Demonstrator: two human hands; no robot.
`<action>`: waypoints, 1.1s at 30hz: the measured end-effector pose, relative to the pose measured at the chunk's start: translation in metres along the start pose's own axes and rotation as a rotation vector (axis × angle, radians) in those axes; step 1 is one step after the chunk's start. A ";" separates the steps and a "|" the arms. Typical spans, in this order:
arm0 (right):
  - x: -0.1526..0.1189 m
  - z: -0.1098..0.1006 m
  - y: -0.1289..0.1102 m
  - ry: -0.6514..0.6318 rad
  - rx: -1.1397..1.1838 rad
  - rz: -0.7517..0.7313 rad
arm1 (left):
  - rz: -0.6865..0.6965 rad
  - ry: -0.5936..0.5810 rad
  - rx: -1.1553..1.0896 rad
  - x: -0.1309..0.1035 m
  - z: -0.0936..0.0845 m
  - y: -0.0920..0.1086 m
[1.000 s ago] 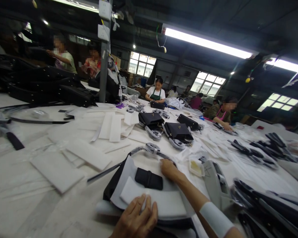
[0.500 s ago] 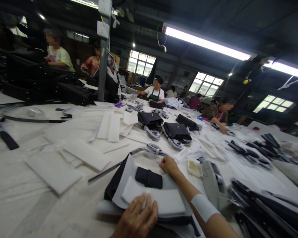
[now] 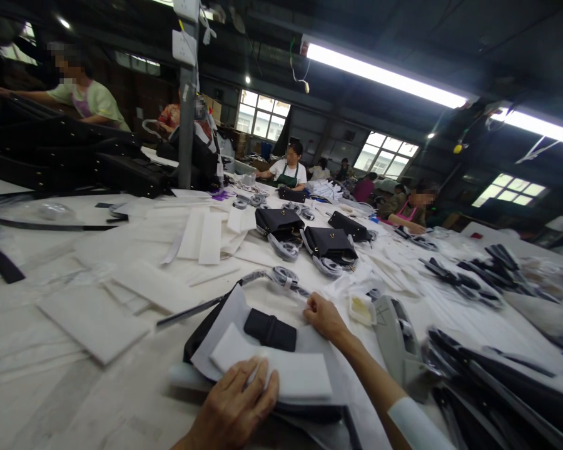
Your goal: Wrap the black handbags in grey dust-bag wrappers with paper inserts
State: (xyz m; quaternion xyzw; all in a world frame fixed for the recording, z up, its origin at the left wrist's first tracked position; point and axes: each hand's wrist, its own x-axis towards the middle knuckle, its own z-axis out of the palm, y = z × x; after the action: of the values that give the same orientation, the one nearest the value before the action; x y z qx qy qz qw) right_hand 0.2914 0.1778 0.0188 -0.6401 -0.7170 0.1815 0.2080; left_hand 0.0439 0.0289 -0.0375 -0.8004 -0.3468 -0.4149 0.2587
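In front of me lies an open black handbag (image 3: 201, 331) with a pale grey-white lining or paper (image 3: 216, 325) spread inside. A small black strapped pouch (image 3: 271, 329) rests on that lining. My left hand (image 3: 241, 394) is closed over the near edge of a folded white foam sheet (image 3: 300, 372), fingers on top, thumb hidden. My right hand (image 3: 326, 315) is curled at the lining's far right edge and appears to pinch it; its fingertips are partly hidden. A wrapped coiled strap (image 3: 284, 277) sits just beyond the bag.
Several white foam sheets (image 3: 94, 325) lie to the left. Finished-looking black handbags (image 3: 331, 244) stand ahead. On the right are a grey tape dispenser (image 3: 394, 337), a small plastic tray (image 3: 362, 310) and black bag parts (image 3: 497, 381). A metal post (image 3: 186, 125) rises behind; co-workers sit around.
The view has shifted slightly, so most things sit further left. My right hand has moved a little right relative to the bag. A co-worker at far left now stretches an arm out.
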 end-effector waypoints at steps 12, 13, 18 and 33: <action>-0.064 -0.024 -0.014 0.014 0.584 -0.017 | -0.042 -0.116 0.054 -0.003 -0.004 0.009; -0.070 -0.024 -0.015 0.015 0.568 -0.024 | -0.035 -0.139 0.058 -0.001 -0.007 0.010; -0.085 -0.028 -0.034 0.082 0.348 -0.139 | -0.019 -0.203 0.074 0.005 -0.017 0.011; -0.140 -0.029 -0.079 -0.037 -0.394 -0.093 | -0.003 -0.420 -0.012 0.014 -0.021 0.017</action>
State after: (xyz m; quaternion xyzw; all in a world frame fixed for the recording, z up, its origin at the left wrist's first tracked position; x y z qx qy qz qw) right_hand 0.2535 0.0298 0.0758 -0.6311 -0.7712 0.0396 0.0735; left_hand 0.0528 0.0087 -0.0170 -0.8703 -0.3918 -0.2415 0.1754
